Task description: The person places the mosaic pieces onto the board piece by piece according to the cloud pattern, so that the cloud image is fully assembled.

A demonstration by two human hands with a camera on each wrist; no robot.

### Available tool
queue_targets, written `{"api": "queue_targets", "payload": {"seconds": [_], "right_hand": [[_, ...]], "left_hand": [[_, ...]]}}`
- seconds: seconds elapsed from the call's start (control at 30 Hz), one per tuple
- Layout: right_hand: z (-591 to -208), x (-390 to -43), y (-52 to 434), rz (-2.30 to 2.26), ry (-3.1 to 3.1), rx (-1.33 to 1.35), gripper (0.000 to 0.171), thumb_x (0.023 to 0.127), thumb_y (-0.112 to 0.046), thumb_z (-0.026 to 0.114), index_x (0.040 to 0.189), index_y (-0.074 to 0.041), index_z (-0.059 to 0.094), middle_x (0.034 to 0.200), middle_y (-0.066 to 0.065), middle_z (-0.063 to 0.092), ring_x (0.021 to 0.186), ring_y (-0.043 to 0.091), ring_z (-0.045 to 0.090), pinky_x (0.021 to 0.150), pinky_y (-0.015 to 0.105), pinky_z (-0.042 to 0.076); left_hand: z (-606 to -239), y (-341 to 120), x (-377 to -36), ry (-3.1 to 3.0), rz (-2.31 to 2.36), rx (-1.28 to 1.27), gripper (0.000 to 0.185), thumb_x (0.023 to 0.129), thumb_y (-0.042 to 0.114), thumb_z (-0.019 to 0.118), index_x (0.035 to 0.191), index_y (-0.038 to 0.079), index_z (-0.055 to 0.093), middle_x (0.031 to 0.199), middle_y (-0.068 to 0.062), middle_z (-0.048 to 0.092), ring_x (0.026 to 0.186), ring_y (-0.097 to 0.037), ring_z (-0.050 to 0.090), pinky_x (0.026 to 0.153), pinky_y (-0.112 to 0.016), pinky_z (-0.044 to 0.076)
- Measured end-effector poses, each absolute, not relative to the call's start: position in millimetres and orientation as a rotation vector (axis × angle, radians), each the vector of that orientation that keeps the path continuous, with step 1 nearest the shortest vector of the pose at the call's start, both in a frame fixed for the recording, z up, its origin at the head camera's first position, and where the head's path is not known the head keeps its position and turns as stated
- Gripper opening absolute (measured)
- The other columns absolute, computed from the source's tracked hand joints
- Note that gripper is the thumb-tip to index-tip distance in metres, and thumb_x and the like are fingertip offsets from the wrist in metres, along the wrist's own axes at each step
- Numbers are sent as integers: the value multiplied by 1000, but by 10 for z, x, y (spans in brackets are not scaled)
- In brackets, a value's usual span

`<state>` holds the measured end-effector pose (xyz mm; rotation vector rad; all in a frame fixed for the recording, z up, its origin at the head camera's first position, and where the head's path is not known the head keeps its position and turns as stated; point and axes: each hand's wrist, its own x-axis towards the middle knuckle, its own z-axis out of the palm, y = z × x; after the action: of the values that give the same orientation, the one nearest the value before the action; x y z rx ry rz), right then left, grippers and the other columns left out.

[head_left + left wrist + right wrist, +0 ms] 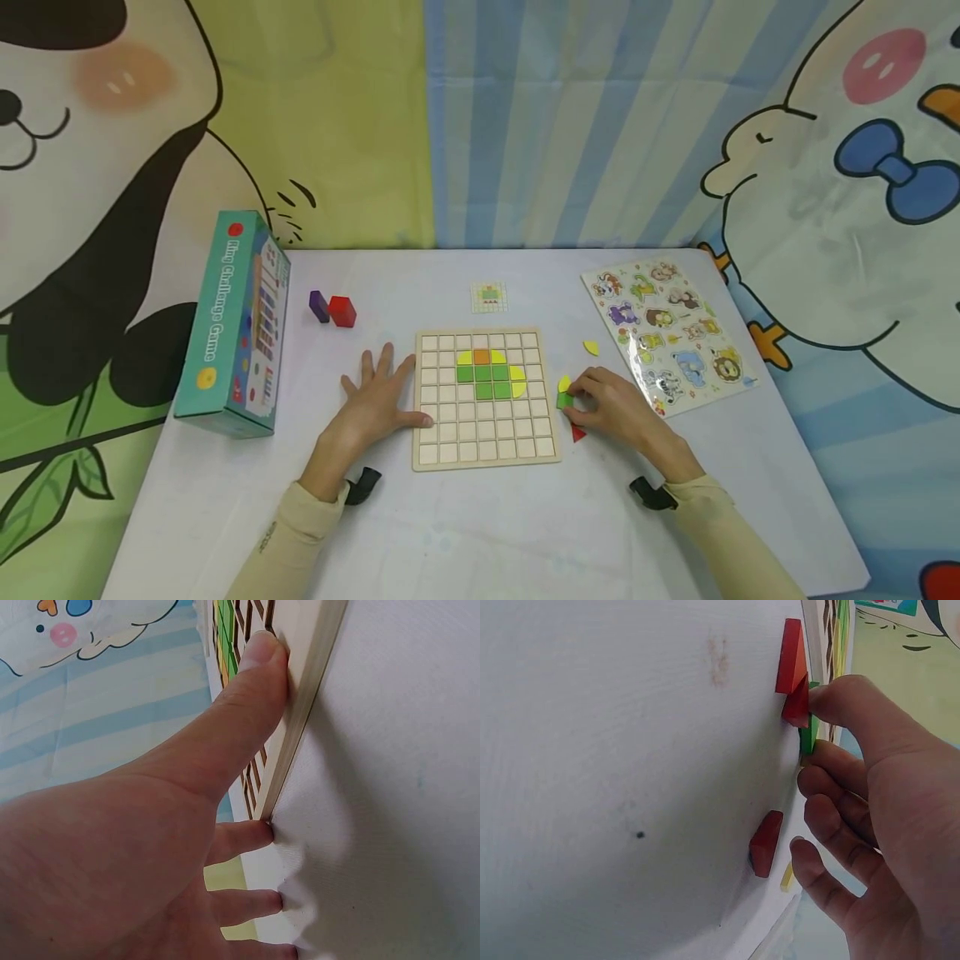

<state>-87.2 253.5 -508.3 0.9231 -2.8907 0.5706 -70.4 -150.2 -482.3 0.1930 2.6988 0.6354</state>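
Note:
A wooden grid board (487, 433) lies at the table's middle, with green, yellow and orange tiles (491, 375) set in its upper cells. My left hand (386, 368) lies flat beside the board's left edge, fingers straight on the cloth. In the left wrist view its thumb (259, 667) presses on the board's frame (311, 697). My right hand (579, 400) rests just right of the board and pinches a small green piece (564, 401) (808, 741) between thumb and forefinger. A yellow piece (564, 383) and a red triangle (577, 433) lie right by it.
A small pattern card (489, 297) lies behind the board. Another yellow piece (592, 347) and an animal puzzle (670, 333) are to the right. A purple block (318, 306), a red block (342, 311) and a teal game box (236, 325) stand at the left. Red pieces (766, 841) lie near my right hand.

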Motion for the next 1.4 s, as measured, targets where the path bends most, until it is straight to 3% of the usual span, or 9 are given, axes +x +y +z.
{"api": "queue_targets", "payload": {"seconds": [0.47, 1.07, 1.4], "right_hand": [[-4965, -1019, 2398, 582, -2790, 1009, 22, 80, -26, 85, 91, -10, 75, 92, -1, 68, 82, 14, 64, 74, 30, 57], [-4756, -1304, 1587, 621, -2630, 1281, 24, 82, -27, 85, 96, -9, 76, 94, 0, 68, 85, 13, 60, 76, 29, 55], [-4824, -1317, 1242, 655, -2561, 1382, 26, 83, -29, 84, 97, -9, 75, 95, 0, 67, 86, 13, 61, 77, 28, 54]], "left_hand": [[-4801, -1516, -674, 2704, 629, 177, 111, 74, 49, 87, 159, 8, 31, 166, -33, 6, 148, -64, 0, 102, -90, 8], [-4843, -1496, -657, 2693, 621, 187, 111, 74, 53, 86, 160, 10, 30, 167, -31, 5, 149, -62, -2, 103, -89, 7], [-4818, -1509, -683, 2713, 611, 197, 110, 75, 53, 85, 160, 9, 30, 167, -31, 6, 149, -62, -1, 102, -89, 8]]}}
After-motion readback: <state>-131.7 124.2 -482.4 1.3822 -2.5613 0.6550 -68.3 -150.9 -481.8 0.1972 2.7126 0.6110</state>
